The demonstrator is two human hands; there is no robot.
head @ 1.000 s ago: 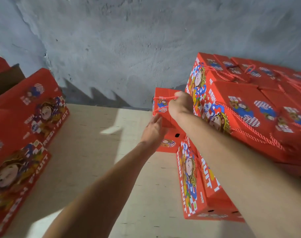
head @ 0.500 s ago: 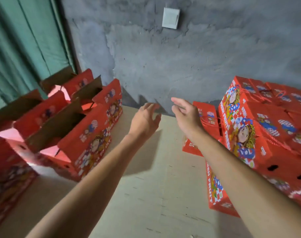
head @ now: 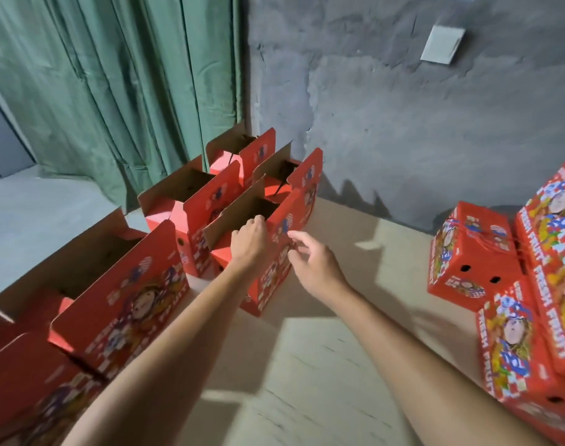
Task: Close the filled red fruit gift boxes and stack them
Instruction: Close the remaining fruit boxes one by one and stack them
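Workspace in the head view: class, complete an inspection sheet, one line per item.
Surface: pale table, patches of light and shadow.
Job's things: open boxes on the left, flaps up; closed boxes stacked on the right.
Clutter: nothing seen.
Grippers: left hand grips the flap of an open box; right hand open beside it, contact unclear.
Cables: nothing seen.
Surroundings: green curtain, grey wall, wall plate.

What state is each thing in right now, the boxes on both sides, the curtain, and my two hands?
open box being handled: upright, flaps up, not closed.
other open boxes: upright on the left, flaps up.
closed boxes: shut, stacked on the right.
left hand: gripping the handled box's top edge.
right hand: fingers spread, beside that box, holding nothing.
green curtain: drawn, hanging.
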